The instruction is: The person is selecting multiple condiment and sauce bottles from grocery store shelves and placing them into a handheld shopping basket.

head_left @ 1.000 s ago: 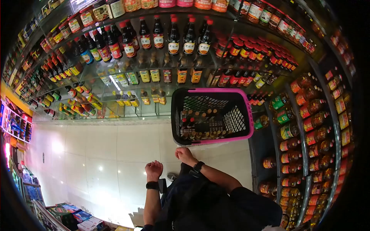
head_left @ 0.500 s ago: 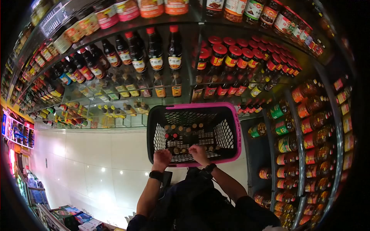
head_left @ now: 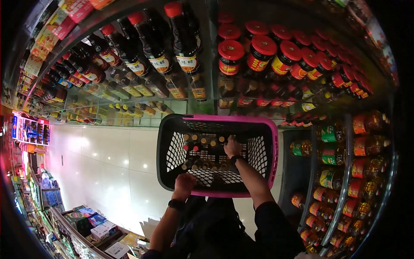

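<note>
Bottles in basket, bodies dim, right hand inside, grip unclear, left hand curled at rim

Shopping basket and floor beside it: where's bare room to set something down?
Widest: the tiled floor between the glass shelves, the shopping basket and the boxes at lower left. Inside the basket, the strip between the red-capped bottles and the near bottle row looks only narrowly open. Crowded: the near row and the far bottles, where the right hand is.

Red-lidded jars are lined up in rows. Amber bottles are racked at right; boxes are seen lower left.
</note>
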`<state>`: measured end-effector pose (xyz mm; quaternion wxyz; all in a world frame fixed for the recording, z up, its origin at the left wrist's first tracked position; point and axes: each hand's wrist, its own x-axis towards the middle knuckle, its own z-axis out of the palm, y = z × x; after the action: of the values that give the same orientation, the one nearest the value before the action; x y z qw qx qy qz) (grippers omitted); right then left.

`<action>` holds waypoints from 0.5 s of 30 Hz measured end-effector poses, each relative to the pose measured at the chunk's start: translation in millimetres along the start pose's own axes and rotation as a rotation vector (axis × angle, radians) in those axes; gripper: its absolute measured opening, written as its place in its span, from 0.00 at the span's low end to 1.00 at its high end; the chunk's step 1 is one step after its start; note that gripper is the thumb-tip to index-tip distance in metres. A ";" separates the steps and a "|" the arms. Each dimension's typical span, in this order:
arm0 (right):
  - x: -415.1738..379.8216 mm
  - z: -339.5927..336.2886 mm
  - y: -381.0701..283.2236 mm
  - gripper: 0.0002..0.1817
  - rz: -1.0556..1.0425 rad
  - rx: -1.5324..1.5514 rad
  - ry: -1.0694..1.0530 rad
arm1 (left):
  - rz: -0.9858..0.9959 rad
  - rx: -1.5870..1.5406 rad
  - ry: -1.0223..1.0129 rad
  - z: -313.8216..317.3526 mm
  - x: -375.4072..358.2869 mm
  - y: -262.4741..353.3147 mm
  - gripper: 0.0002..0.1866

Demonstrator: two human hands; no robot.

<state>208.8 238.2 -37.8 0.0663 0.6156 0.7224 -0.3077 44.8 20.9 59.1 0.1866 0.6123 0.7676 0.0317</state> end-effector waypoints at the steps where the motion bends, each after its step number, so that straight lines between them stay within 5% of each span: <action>1: 5.6 -2.8 -6.9 0.23 0.012 -0.096 0.041 | 0.002 -0.165 0.031 -3.7 -2.1 2.4 0.10; 2: 11.5 -1.5 -11.1 0.25 0.023 -0.193 0.082 | 0.003 -0.329 0.064 -2.1 -2.7 2.3 0.11; 3: 26.9 14.2 -2.7 0.25 0.017 -0.189 0.073 | 0.102 0.007 0.095 3.9 -2.0 -0.2 0.10; 7: 67.7 54.6 26.2 0.22 -0.114 -0.234 0.079 | 0.259 0.357 0.052 1.2 -1.3 1.7 0.04; 10: 78.2 67.4 39.3 0.21 -0.072 -0.159 0.077 | 0.289 0.317 0.075 -0.5 -0.9 0.9 0.02; 13: 78.4 83.7 54.5 0.14 -0.168 -0.177 0.315 | 0.302 0.292 0.014 21.7 -9.0 -16.4 0.03; 14: 75.3 72.4 51.5 0.14 -0.170 -0.176 0.317 | 0.292 0.305 -0.051 29.1 -11.6 -21.4 0.03; 15: 67.8 52.5 46.4 0.14 -0.058 -0.099 0.082 | 0.291 0.307 -0.049 27.2 -11.8 -21.8 0.03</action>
<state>221.3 270.6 -128.9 0.0582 0.6023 0.7566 -0.2479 35.6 -0.7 30.7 0.1030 0.7387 0.6620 -0.0741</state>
